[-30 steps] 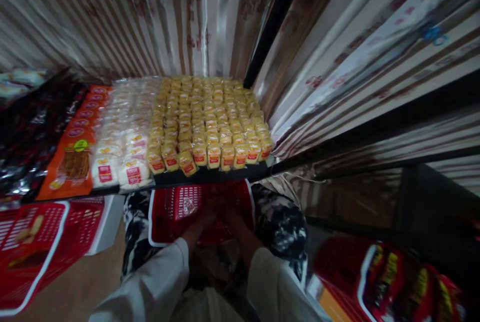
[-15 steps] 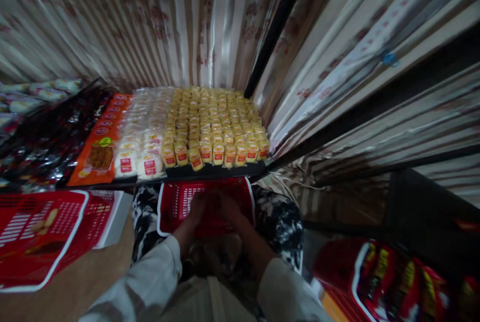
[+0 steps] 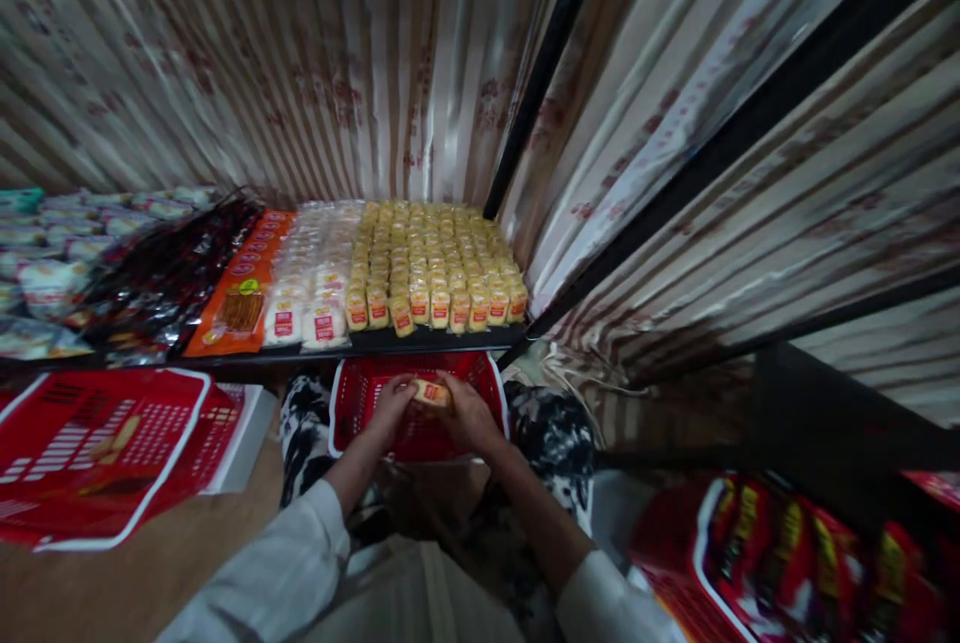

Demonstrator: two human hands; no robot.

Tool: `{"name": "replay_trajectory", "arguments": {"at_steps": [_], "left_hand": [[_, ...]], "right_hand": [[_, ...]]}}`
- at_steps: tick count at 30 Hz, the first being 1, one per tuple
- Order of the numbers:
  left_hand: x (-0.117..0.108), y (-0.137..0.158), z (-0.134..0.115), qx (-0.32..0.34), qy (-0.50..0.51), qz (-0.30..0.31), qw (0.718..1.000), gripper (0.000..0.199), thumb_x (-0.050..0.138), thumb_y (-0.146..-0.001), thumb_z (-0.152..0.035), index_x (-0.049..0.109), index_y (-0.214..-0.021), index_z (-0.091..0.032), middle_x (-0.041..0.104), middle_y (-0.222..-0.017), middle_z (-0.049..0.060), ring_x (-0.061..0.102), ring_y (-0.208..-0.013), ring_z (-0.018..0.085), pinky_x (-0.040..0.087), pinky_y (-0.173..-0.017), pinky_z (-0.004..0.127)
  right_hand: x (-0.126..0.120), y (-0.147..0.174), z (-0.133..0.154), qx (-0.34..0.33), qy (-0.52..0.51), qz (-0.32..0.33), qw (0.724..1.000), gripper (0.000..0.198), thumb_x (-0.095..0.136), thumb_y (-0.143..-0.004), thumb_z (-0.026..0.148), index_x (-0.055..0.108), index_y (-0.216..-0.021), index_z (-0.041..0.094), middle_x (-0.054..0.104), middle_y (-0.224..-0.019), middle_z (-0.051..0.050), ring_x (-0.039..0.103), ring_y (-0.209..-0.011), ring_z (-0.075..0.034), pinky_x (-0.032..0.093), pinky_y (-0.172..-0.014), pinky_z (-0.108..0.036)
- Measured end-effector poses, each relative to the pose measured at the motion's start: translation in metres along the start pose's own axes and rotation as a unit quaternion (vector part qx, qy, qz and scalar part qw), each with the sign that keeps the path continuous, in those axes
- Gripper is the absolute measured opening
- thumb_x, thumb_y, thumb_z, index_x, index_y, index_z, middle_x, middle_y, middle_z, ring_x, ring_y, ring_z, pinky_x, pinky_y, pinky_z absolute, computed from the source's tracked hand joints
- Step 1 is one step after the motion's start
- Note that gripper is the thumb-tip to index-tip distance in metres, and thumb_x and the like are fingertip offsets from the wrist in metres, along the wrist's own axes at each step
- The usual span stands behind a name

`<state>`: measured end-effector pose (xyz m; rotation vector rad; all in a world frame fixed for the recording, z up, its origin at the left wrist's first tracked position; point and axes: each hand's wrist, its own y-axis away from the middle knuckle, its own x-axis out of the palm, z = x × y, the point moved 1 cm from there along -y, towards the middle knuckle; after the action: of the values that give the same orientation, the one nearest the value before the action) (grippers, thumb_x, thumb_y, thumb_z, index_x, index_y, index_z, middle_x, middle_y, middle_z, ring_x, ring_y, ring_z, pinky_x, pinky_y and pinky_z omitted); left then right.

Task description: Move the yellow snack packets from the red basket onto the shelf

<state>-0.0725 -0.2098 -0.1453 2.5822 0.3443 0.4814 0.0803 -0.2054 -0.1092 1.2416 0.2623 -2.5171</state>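
Observation:
Over the red basket (image 3: pixel 345 403) on my lap, both hands hold one small wrapped yellow cake (image 3: pixel 432 393) with a red and orange label. My left hand (image 3: pixel 393 405) grips its left end. My right hand (image 3: pixel 466 411) has its fingers round the right end. Straight ahead on the dark shelf (image 3: pixel 375 343) stand rows of the same kind of wrapped yellow cakes (image 3: pixel 442 263). To their left lie white packets (image 3: pixel 304 313) with red labels. The basket's inside is partly hidden by my hands.
An orange packet (image 3: pixel 225 318), dark shiny packets (image 3: pixel 157 273) and white bags (image 3: pixel 52 283) continue leftward along the shelf. Another red basket (image 3: pixel 187 423) stands at my left. At lower right, a white-rimmed basket (image 3: pixel 701 548) holds red and black packets. Striped curtains (image 3: pixel 337 73) hang behind.
My hands have come up from low in the basket, and the wrapped cake now shows between them. The view has shifted slightly, bringing more of the shelf's left side into sight.

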Motion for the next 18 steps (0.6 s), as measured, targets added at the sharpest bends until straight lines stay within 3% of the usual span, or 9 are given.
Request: {"name": "replay_trajectory", "arguments": {"at_steps": [5,8,12,15,18], "left_hand": [[0.002,0.023,-0.012,-0.045,0.056,0.031,0.997,0.027,0.057,-0.076,-0.011,0.053,-0.103,-0.013,0.068,-0.080,0.007,0.064,-0.051,0.012,0.049,-0.048,0.021],[0.004,0.034,-0.014,-0.054,0.081,0.046,0.994,0.026,0.057,-0.073,-0.008,0.054,-0.098,-0.013,0.068,-0.084,0.007,0.066,-0.058,0.014,0.051,-0.052,0.022],[0.008,0.042,-0.016,-0.043,0.081,0.056,0.994,0.030,0.064,-0.065,-0.008,0.057,-0.093,-0.014,0.068,-0.084,0.005,0.066,-0.065,0.013,0.053,-0.058,0.023],[0.012,0.041,-0.017,-0.012,0.062,0.062,0.996,0.033,0.071,-0.059,-0.012,0.059,-0.089,-0.015,0.067,-0.083,0.004,0.064,-0.067,0.013,0.052,-0.057,0.022],[0.017,0.037,-0.018,0.020,0.033,0.063,0.997,0.038,0.076,-0.054,-0.018,0.058,-0.088,-0.015,0.066,-0.081,0.002,0.062,-0.065,0.012,0.050,-0.056,0.021]], "right_hand": [[0.001,0.000,-0.003,0.084,-0.177,-0.094,0.976,0.056,0.056,-0.073,0.022,0.046,-0.128,0.017,0.060,-0.119,-0.012,0.061,-0.103,-0.021,0.049,-0.090,-0.039],[0.005,-0.001,-0.004,0.141,-0.316,-0.123,0.930,0.058,0.059,-0.071,0.027,0.044,-0.126,0.018,0.065,-0.107,-0.009,0.066,-0.085,-0.019,0.054,-0.076,-0.036],[0.007,-0.001,0.001,0.203,-0.420,-0.134,0.874,0.054,0.063,-0.067,0.034,0.049,-0.116,0.018,0.069,-0.087,-0.006,0.068,-0.078,-0.020,0.055,-0.071,-0.034],[0.003,-0.002,0.010,0.196,-0.461,-0.133,0.855,0.044,0.065,-0.065,0.039,0.056,-0.103,0.018,0.069,-0.086,-0.007,0.068,-0.078,-0.021,0.055,-0.069,-0.034],[-0.004,-0.006,0.020,0.167,-0.458,-0.142,0.861,0.036,0.068,-0.063,0.038,0.058,-0.092,0.018,0.070,-0.084,-0.006,0.067,-0.077,-0.021,0.055,-0.068,-0.033]]}}
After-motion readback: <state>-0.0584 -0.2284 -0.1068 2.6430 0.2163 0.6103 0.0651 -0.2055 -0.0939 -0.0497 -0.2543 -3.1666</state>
